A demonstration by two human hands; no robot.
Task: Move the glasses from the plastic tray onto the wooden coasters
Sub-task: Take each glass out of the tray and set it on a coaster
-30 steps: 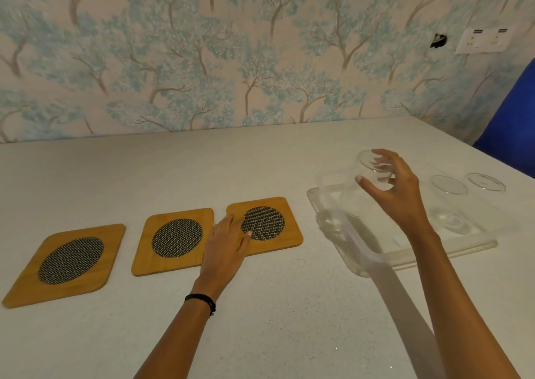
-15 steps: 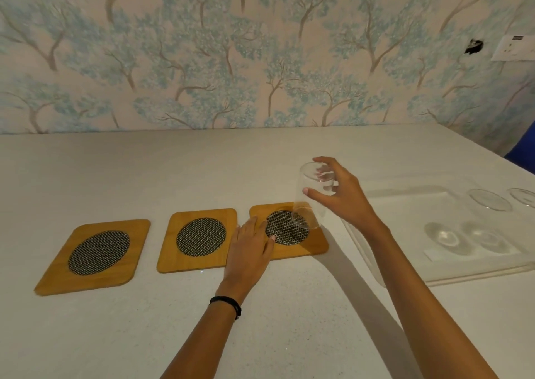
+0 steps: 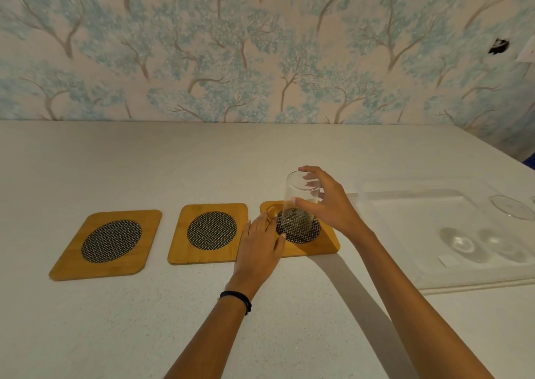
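Note:
Three wooden coasters with dark mesh centres lie in a row: left coaster (image 3: pixel 105 244), middle coaster (image 3: pixel 210 232), right coaster (image 3: pixel 325 245). My right hand (image 3: pixel 325 205) grips a clear glass (image 3: pixel 299 202) near its rim, its base over the mesh of the right coaster; whether it touches I cannot tell. My left hand (image 3: pixel 260 244) lies flat with fingers spread on the right coaster's left edge. To the right, the clear plastic tray (image 3: pixel 405 205) holds two more glasses, one (image 3: pixel 463 241) beside the other (image 3: pixel 505 245).
The white speckled table (image 3: pixel 144 320) runs back to a wall papered with blue trees (image 3: pixel 260 46). A black band (image 3: pixel 236 300) sits on my left wrist. The tray reaches the frame's right edge.
My right hand has carried the glass leftwards out of the tray and lowered it over the right coaster. My left hand has stayed on that coaster's edge.

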